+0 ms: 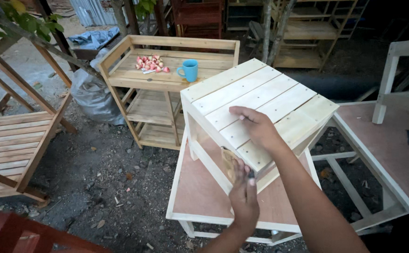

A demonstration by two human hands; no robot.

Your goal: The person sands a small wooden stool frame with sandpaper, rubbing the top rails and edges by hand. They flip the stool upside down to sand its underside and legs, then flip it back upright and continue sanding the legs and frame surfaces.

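Note:
A pale slatted wooden stool [256, 100] lies tilted on a low white-framed table [199, 192] with a brown board top. My right hand [256, 125] rests flat on the stool's slatted top, fingers spread. My left hand [244, 194] presses a folded piece of tan sandpaper [228, 164] against the stool's near side rail, fingers closed around it.
A wooden shelf cart [120, 51] behind holds a blue mug [190, 70] and pink-red fruit pieces [151, 63]. A grey sack [92, 96] leans beside it. A slatted wooden frame [12, 140] stands left, another white table [391, 154] right. The ground is dirt.

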